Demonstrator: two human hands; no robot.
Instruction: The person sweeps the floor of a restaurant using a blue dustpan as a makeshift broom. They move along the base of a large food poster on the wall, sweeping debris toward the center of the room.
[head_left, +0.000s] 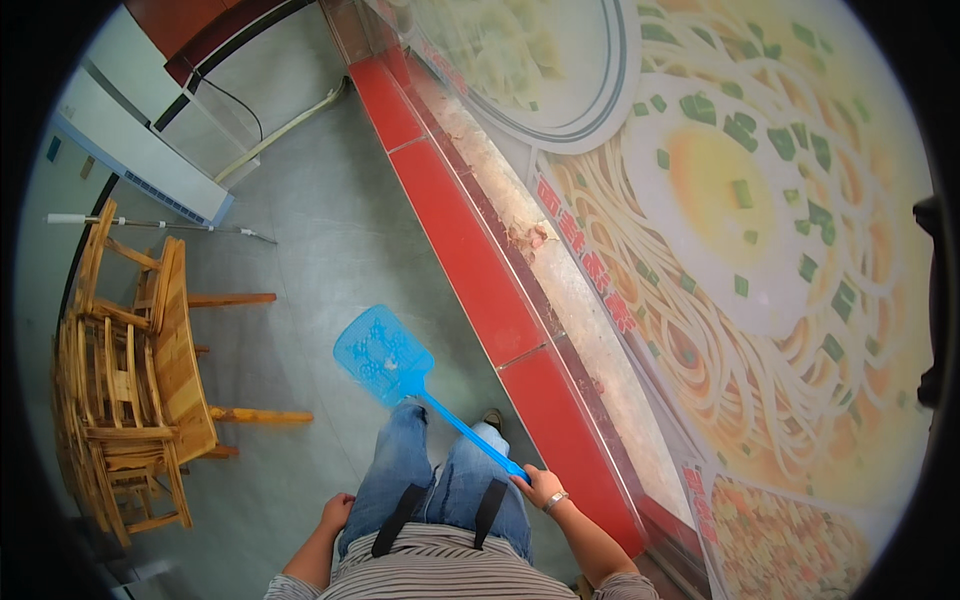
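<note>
A blue plastic fly swatter (382, 356) reaches forward over the grey floor, and its mesh head is above my left knee. My right hand (538, 486), with a metal watch or bracelet at the wrist, grips the end of its handle. On the mesh there is a small pale spot that I cannot make out. My left hand (339, 511) hangs beside my left thigh; its fingers are partly hidden, and nothing shows in it.
Red tiles (465, 247) edge a ledge on my right, with dead debris (536, 236) on its pale sill. Behind it stands a large food poster (750, 225). Wooden chairs (120, 367) rest on a wooden table (184, 360) at left. Beyond are a metal pole (172, 224) and white cabinet (142, 165).
</note>
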